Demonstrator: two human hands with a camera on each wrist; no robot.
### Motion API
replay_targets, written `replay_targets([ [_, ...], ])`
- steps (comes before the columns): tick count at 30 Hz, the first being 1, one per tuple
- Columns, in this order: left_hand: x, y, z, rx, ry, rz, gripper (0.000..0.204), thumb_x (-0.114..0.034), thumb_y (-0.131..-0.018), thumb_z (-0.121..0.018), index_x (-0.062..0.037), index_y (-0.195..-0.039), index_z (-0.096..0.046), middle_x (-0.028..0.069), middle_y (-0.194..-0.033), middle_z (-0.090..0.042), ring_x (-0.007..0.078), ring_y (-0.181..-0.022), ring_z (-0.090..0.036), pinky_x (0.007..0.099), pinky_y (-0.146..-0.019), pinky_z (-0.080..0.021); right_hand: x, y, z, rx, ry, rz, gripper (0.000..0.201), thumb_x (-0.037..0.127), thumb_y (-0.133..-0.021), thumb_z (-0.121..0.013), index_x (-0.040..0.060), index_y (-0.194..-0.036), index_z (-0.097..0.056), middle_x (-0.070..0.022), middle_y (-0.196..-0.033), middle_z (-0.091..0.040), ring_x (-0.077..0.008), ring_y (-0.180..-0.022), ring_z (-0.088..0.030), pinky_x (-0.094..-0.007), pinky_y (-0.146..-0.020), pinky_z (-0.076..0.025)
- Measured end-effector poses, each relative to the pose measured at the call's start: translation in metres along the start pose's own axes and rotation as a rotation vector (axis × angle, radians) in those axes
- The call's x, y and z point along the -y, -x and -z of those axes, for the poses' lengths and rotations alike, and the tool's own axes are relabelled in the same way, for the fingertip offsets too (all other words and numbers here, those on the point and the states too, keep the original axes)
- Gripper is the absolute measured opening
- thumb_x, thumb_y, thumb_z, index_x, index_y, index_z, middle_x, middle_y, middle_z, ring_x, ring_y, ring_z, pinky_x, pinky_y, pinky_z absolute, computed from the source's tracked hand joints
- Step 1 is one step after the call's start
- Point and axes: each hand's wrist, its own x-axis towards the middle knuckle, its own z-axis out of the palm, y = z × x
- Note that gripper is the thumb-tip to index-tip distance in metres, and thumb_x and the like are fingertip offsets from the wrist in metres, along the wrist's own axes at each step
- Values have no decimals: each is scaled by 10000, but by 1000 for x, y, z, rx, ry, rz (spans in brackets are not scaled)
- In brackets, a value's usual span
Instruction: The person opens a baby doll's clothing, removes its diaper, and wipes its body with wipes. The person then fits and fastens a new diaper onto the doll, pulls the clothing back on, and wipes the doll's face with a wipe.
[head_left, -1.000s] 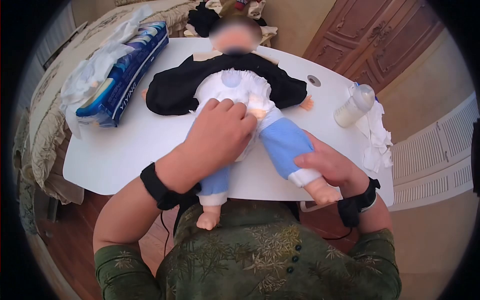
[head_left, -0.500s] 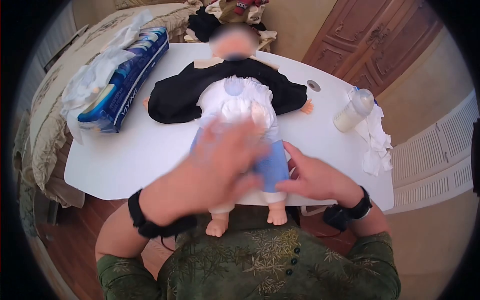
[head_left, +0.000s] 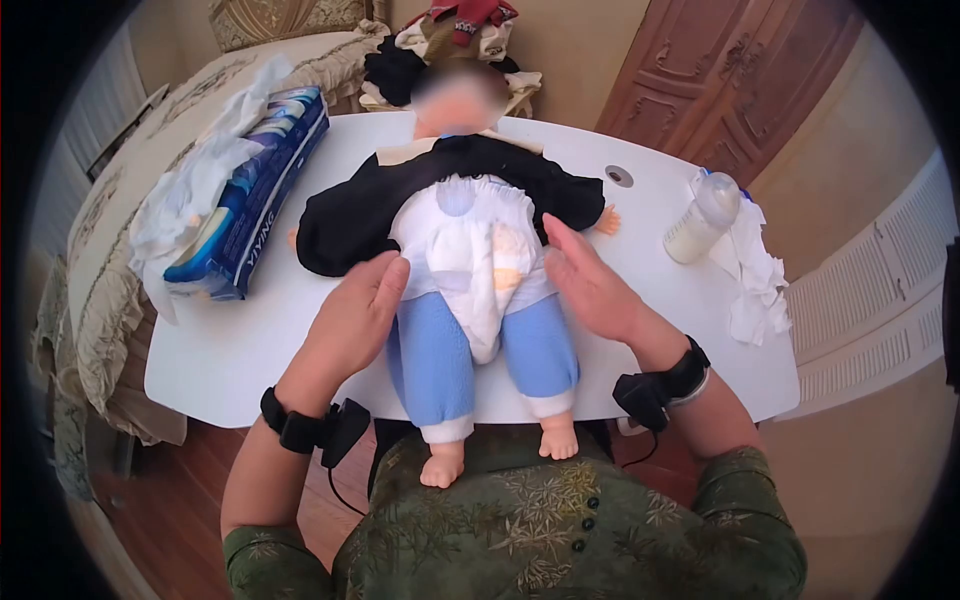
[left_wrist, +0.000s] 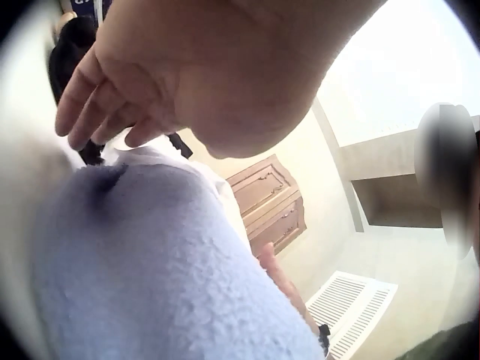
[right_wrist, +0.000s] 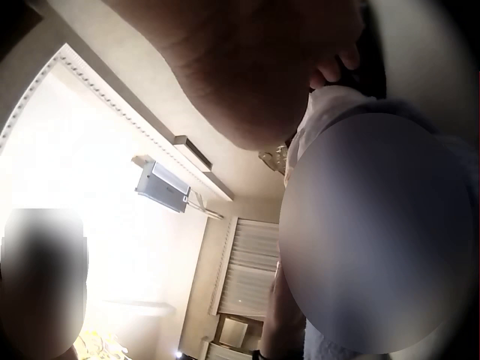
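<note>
A baby doll (head_left: 559,440) lies on its back, legs toward the person, wearing a white diaper (head_left: 462,245). Its light blue pants (head_left: 437,350) sit below the diaper on the legs, and its black top (head_left: 350,215) is pushed up above the waist. The left hand (head_left: 357,312) is at the doll's hip on the left, fingers extended along the diaper's side. At the opposite hip is the right hand (head_left: 597,290), its fingers straight and its palm turned inward. Close up in the left wrist view, a fuzzy blue pant leg (left_wrist: 165,255) lies below the relaxed fingers.
The doll lies on a white table (head_left: 240,350). A blue diaper pack (head_left: 265,215) with crumpled white material on it stands at the left. At the right are a milk bottle (head_left: 702,220) and white tissues (head_left: 757,290). A bed (head_left: 150,180) is beyond the left edge.
The right hand has let go of the doll's leg and moved up to the hip. The left hand has left the diaper's front for the other side. The legs now lie closer together.
</note>
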Motion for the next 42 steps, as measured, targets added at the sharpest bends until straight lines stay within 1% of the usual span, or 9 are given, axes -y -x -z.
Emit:
replay_targets([
  [3,4,-5,-18,-258,164,-79,331,-263,-932,-537,6,-1125,-538,124,-964,-573,222,-853,-570,300,-783,-456,-20,-10,-7,-32,-227,-161,555,304,-970,-444,-74,-1359,-325,-236,-1340,-421,-307,-1272,-394,-337,-1063,-293],
  [8,13,-19,-28,-238,70,-236,151,-140,-897,-595,-15,-940,-523,33,-827,-513,112,-714,-481,255,-645,-428,-15,-24,-15,-36,-366,-259,537,305,-976,-441,-56,-1360,-337,-208,-1326,-450,-253,-1226,-440,-321,-1027,-335],
  [11,28,-27,-15,11,518,-95,71,-99,-905,-579,-76,-876,-518,-52,-737,-483,30,-656,-445,180,-567,-374,-20,-23,-13,-27,-406,-245,531,298,-974,-446,-47,-1364,-338,-191,-1322,-455,-231,-1214,-446,-315,-1016,-349],
  [15,52,-33,24,6,554,-144,93,-97,-898,-595,-57,-872,-515,-45,-699,-485,49,-608,-447,191,-548,-381,-13,-15,-9,57,-485,-335,566,320,-975,-448,-36,-1386,-293,-164,-1320,-458,-204,-1201,-448,-308,-1007,-360],
  [22,29,-10,-10,-113,320,-302,118,-78,-889,-601,-41,-979,-534,-23,-793,-531,65,-687,-491,199,-631,-415,-26,-11,-4,74,-464,-364,604,364,-977,-439,-35,-1397,-268,-165,-1324,-453,-202,-1198,-450,-304,-1006,-360],
  [29,42,-11,-19,-19,201,-192,110,-96,-831,-636,-10,-888,-599,67,-753,-571,175,-691,-563,288,-653,-449,-28,-15,-4,66,-484,-377,574,349,-972,-459,-46,-1368,-327,-172,-1270,-502,-204,-1160,-491,-302,-974,-392],
  [34,50,-10,2,137,-82,-339,78,-64,-815,-613,4,-830,-578,147,-769,-573,250,-700,-580,317,-652,-455,-44,-27,27,-263,-188,-178,470,229,-905,-568,-54,-1263,-455,-181,-1191,-563,-237,-1066,-561,-312,-913,-443],
  [37,38,-27,30,-74,-88,-237,85,-68,-817,-620,8,-840,-592,113,-752,-577,247,-660,-556,316,-637,-454,-68,-46,49,-427,82,-108,480,208,-854,-608,-40,-1243,-477,-204,-1177,-567,-283,-1059,-569,-341,-908,-450],
  [42,67,-79,35,-304,-260,-251,361,-144,-821,-645,-49,-1156,-550,125,-1025,-586,232,-972,-567,297,-829,-433,-118,-74,55,-437,432,-5,584,235,-821,-641,-29,-1299,-431,-227,-1148,-577,-340,-1041,-572,-370,-900,-454],
])
